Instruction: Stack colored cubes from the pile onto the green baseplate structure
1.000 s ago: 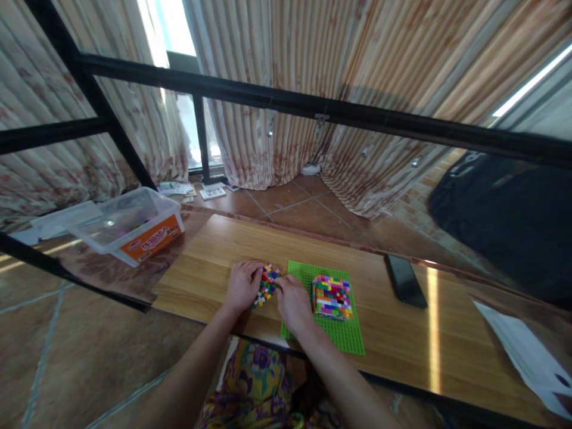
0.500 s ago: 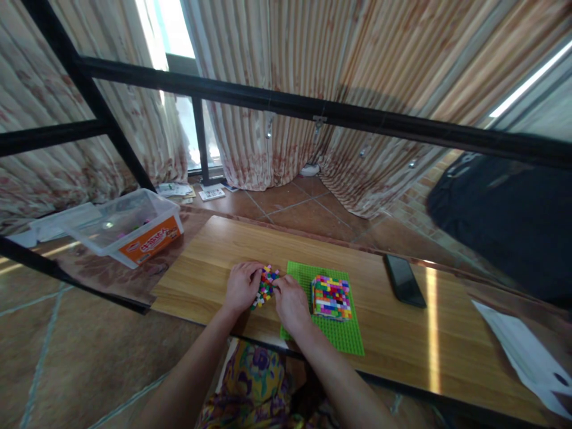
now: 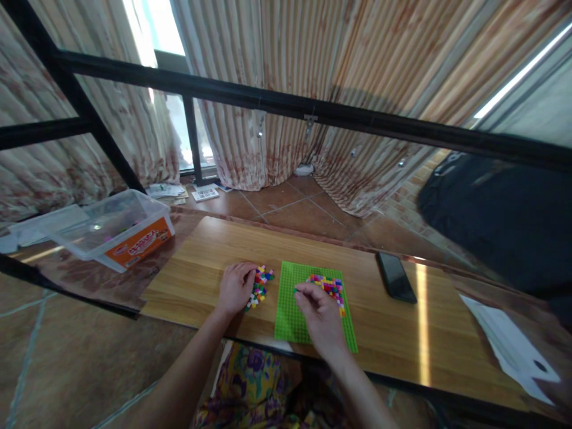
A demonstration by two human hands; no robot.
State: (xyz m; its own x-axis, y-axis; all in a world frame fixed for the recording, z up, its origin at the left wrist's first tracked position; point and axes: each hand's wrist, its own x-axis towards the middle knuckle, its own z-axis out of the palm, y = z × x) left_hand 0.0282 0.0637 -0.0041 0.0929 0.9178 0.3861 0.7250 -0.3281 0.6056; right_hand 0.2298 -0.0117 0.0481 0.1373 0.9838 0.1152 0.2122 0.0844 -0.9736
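Observation:
Small coloured toy bricks [image 3: 258, 288] lie in a loose pile on the wooden table. My left hand [image 3: 236, 287] rests at the pile's left edge, its fingers loosely bent and nothing visible in its grasp. My right hand [image 3: 322, 319] is over the green baseplate [image 3: 289, 316], thumb and forefinger pinching a small dark green brick [image 3: 295, 290]. Behind that hand stands a block built of many coloured bricks [image 3: 328, 282] on the baseplate; the hand hides its near left part.
A black phone [image 3: 395, 277] and a white sheet [image 3: 504, 342] lie to the right on the table [image 3: 192, 268]. Left of it sits a clear plastic box [image 3: 120, 229] with an orange label. A black metal rail [image 3: 286, 102] crosses before the curtains.
My right hand has moved right from the brick pile to over the baseplate, with a small green brick in its pinch. My left hand has stayed by the pile. The view has shifted slightly.

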